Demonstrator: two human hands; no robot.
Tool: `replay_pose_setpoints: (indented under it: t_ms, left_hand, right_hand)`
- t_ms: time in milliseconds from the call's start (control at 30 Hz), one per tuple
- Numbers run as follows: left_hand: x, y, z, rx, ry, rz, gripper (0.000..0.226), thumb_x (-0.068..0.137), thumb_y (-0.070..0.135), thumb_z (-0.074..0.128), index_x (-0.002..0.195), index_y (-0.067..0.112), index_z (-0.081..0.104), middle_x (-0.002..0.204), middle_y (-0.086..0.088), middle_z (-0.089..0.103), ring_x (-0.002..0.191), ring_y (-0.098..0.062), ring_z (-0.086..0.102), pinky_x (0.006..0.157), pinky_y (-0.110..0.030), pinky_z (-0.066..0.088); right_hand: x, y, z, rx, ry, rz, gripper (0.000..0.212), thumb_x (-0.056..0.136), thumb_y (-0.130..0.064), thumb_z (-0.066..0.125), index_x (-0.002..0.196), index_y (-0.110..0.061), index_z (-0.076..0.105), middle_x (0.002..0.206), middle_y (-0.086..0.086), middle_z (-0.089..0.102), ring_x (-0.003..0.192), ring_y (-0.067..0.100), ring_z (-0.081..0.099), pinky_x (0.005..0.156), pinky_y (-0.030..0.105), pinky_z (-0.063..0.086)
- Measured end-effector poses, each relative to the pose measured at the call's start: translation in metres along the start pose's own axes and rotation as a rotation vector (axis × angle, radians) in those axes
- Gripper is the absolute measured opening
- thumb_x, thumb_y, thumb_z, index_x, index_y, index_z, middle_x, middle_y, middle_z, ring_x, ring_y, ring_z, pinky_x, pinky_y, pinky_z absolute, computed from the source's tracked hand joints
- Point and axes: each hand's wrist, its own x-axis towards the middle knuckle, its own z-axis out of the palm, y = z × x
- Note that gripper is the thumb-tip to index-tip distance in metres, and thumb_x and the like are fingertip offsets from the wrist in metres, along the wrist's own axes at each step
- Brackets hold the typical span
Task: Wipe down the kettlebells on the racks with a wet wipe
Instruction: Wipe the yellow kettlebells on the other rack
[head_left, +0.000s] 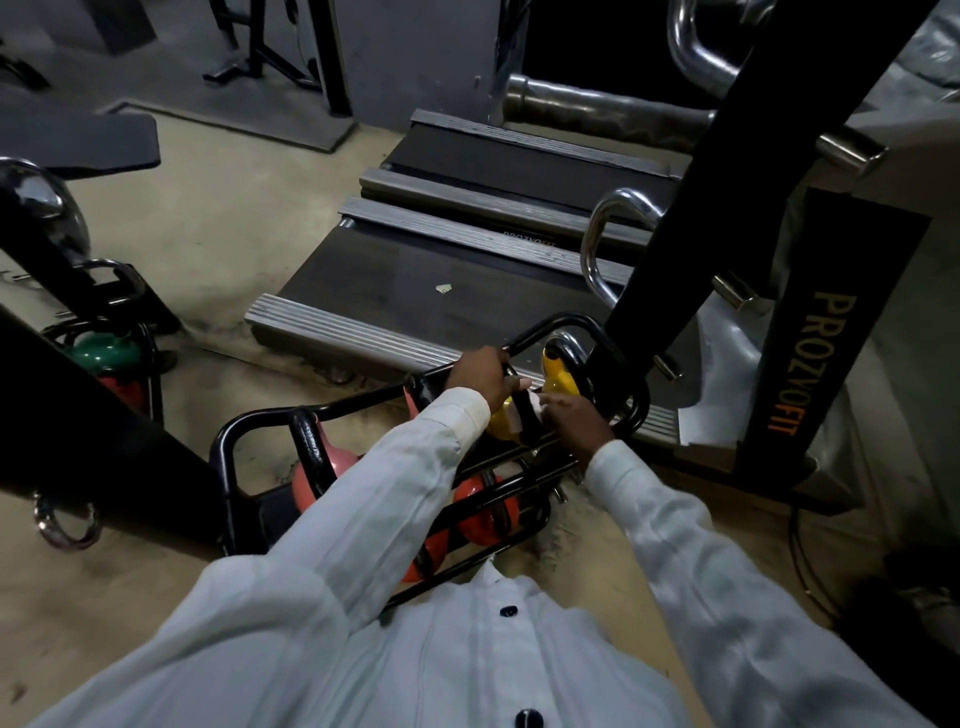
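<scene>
At the right end of the black rack (270, 415), both hands meet over a yellow kettlebell (501, 421). The left hand (480, 374) is closed in a grip around what looks like the kettlebell's black handle, knuckles up, touching the rack's top rail. The right hand (574, 423) has its fingers curled, pinching a white wipe (530, 405) against the handle just beside the left hand's fingertips; the two hands nearly touch. The wipe shows only as a small crumpled patch between them. The yellow kettlebell sits on the rack's upper tier, its body mostly hidden under the hands and cuff, glossy where it shows. A second yellow kettlebell (558, 376) stands just behind it, near the rack's far corner, with a chrome handle. Further left on the same tier a pink kettlebell (324, 467) with a black handle leans against the rail. Below, on the lower tier, orange kettlebells (480, 506) lie between the bars. Both arms wear white sleeves (395, 488). Well apart at the left, a green kettlebell (106, 351) sits in another rack. Behind the rack lies a treadmill (415, 280) on the floor.
</scene>
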Motion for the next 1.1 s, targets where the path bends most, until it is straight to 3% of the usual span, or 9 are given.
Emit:
replay_pose_setpoints:
  t_ms: [100,167,267,467,700,800,900,967,1100]
  left_hand:
    - [0.003,-0.001,0.002,-0.024,0.004,-0.021,0.042,0.079,0.044,0.074,0.106,0.011,0.070,0.098,-0.013,0.072,0.098,-0.031,0.065,0.080,-0.033,0.051]
    - [0.005,0.000,0.002,-0.025,-0.004,-0.030,0.043,0.079,0.045,0.074,0.106,0.012,0.070,0.098,-0.012,0.072,0.097,-0.030,0.066,0.079,-0.033,0.051]
    - [0.006,0.001,0.002,-0.020,-0.006,-0.027,0.044,0.078,0.047,0.074,0.106,0.014,0.071,0.098,-0.010,0.072,0.097,-0.029,0.066,0.079,-0.031,0.050]
    - [0.008,-0.002,0.001,-0.043,-0.002,-0.031,0.048,0.076,0.047,0.076,0.111,0.015,0.071,0.104,-0.009,0.072,0.102,-0.027,0.065,0.084,-0.031,0.052]
    - [0.011,-0.004,0.002,-0.066,0.003,-0.044,0.050,0.076,0.048,0.076,0.112,0.014,0.070,0.105,-0.009,0.072,0.102,-0.027,0.066,0.083,-0.031,0.051]
    - [0.011,-0.004,0.003,-0.071,0.005,-0.046,0.050,0.075,0.048,0.077,0.112,0.014,0.070,0.105,-0.009,0.072,0.102,-0.026,0.066,0.082,-0.030,0.051]
    - [0.011,-0.005,0.004,-0.066,0.017,-0.052,0.053,0.076,0.049,0.076,0.116,0.015,0.069,0.107,-0.008,0.072,0.103,-0.026,0.065,0.081,-0.029,0.049]
    - [0.010,-0.004,0.005,-0.063,0.019,-0.055,0.053,0.076,0.049,0.076,0.116,0.015,0.068,0.106,-0.008,0.072,0.103,-0.026,0.065,0.081,-0.030,0.049]
    - [0.010,-0.005,0.004,-0.060,0.009,-0.059,0.052,0.075,0.051,0.076,0.111,0.014,0.069,0.101,-0.008,0.072,0.098,-0.026,0.066,0.078,-0.030,0.051]
  right_hand:
    - [-0.027,0.022,0.007,-0.095,0.234,-0.163,0.017,0.088,-0.017,0.068,0.103,-0.020,0.076,0.102,-0.002,0.074,0.098,0.013,0.067,0.090,0.031,0.052]
    - [-0.032,0.026,0.017,-0.103,0.328,-0.192,0.015,0.081,-0.021,0.076,0.096,-0.022,0.075,0.096,-0.004,0.071,0.092,0.014,0.066,0.086,0.033,0.054]
    - [-0.021,0.014,0.031,-0.406,0.500,-0.353,0.016,0.073,-0.026,0.079,0.084,-0.019,0.068,0.093,0.001,0.061,0.092,0.021,0.057,0.079,0.036,0.042]
    - [-0.020,0.028,0.049,-0.641,0.570,-0.400,0.025,0.061,-0.021,0.076,0.080,-0.018,0.061,0.091,0.007,0.056,0.087,0.031,0.055,0.074,0.037,0.033]
    - [-0.031,0.055,0.044,-0.343,0.595,-0.307,0.012,0.072,-0.020,0.064,0.084,-0.016,0.064,0.089,0.005,0.062,0.086,0.031,0.052,0.072,0.032,0.032]
    - [-0.033,0.057,0.044,-0.214,0.577,-0.287,0.013,0.075,-0.009,0.069,0.088,-0.012,0.067,0.093,0.007,0.063,0.089,0.031,0.052,0.079,0.038,0.041]
    - [-0.030,0.064,0.040,-0.159,0.540,-0.262,0.016,0.078,-0.020,0.068,0.093,-0.017,0.070,0.098,0.003,0.063,0.091,0.028,0.055,0.082,0.044,0.048]
    - [-0.030,0.066,0.036,-0.075,0.486,-0.245,0.020,0.082,-0.029,0.064,0.100,-0.022,0.071,0.103,-0.001,0.064,0.094,0.024,0.060,0.085,0.041,0.050]
    - [-0.031,0.059,0.030,0.171,0.254,-0.140,0.024,0.094,-0.013,0.058,0.114,-0.022,0.070,0.111,-0.002,0.070,0.103,0.016,0.065,0.085,0.031,0.052]
